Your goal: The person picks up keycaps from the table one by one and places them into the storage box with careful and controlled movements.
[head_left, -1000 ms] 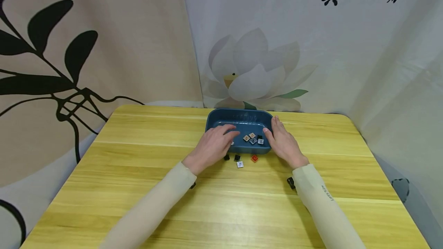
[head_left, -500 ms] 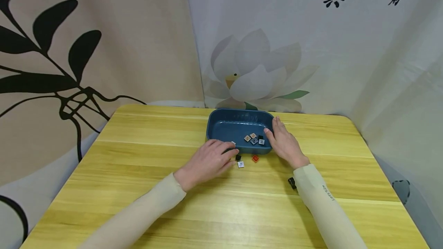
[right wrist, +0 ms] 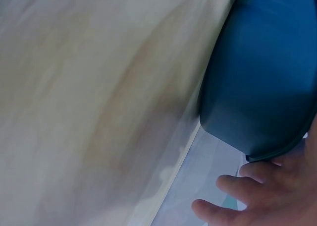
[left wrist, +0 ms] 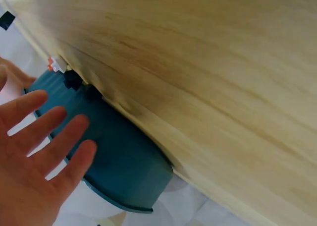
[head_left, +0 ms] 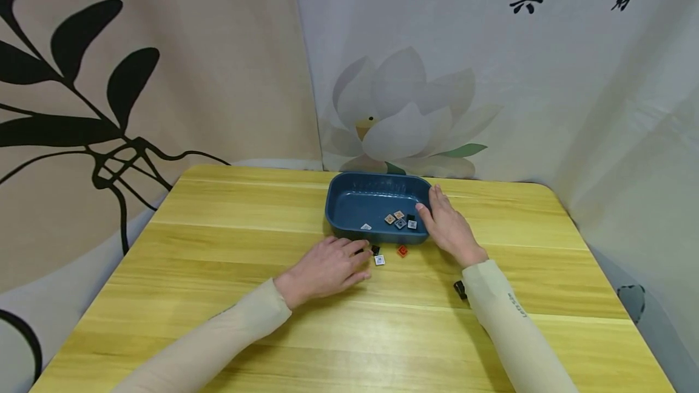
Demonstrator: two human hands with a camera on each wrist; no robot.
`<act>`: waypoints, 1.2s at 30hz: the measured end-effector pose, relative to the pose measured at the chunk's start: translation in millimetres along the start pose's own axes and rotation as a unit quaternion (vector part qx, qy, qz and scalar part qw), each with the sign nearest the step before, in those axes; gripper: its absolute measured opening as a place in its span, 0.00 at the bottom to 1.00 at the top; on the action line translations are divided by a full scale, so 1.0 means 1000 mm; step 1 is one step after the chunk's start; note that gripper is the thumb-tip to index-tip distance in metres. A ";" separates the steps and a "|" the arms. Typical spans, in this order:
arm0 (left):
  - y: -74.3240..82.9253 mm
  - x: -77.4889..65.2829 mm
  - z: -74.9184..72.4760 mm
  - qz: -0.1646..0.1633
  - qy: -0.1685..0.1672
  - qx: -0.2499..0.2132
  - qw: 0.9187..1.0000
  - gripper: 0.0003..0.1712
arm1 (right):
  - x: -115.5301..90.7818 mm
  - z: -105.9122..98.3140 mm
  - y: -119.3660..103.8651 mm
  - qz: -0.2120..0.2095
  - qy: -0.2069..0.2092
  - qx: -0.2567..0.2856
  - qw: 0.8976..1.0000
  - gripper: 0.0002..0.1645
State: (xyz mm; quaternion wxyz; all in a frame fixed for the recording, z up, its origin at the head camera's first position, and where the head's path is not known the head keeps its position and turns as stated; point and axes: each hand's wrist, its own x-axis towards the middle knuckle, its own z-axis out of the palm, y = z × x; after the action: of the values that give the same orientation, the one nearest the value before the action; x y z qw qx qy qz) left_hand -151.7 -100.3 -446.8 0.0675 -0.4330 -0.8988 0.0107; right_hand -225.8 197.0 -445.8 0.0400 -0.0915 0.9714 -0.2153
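Note:
My left hand (head_left: 327,265), fingers straight and spread, hovers at the front left of a blue dish (head_left: 355,199) and holds nothing in the left wrist view. Close by its fingertips on the table are a small black piece (left wrist: 73,80) and a small white square piece (head_left: 379,260); a red square piece (head_left: 402,251) lies further right. My right hand (head_left: 450,226) rests against the dish's right end, its thumb over the rim and its straight fingers along the outside. Inside the dish are several small square pieces with patterned tops (head_left: 400,223) and one white piece (head_left: 366,227).
A black object (head_left: 460,289) lies beside the right sleeve. The wooden table (head_left: 382,344) ends just behind the dish, where a printed curtain (head_left: 409,77) hangs.
My left hand has drawn back from over the dish to the table at its front left, uncovering the white piece inside. My right hand stays at the dish's right end.

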 end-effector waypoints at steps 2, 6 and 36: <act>0.000 0.000 0.002 -0.005 -0.011 0.003 1.000 0.31 | 0.000 0.000 -0.001 0.000 0.000 0.002 1.000 0.47; 0.000 0.001 0.006 -0.012 -0.030 0.007 0.999 0.34 | 0.000 0.000 0.000 0.000 -0.001 0.001 1.000 0.47; -0.004 -0.003 0.013 0.017 -0.003 0.052 0.999 0.09 | 0.002 0.002 0.001 0.004 0.001 0.003 1.000 0.46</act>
State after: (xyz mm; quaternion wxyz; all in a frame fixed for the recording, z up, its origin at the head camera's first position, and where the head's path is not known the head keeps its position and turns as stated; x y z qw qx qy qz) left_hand -154.5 -105.0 -459.3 0.0871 -0.4444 -0.8896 0.0596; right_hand -227.4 196.6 -447.7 0.0397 -0.0875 0.9711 -0.2186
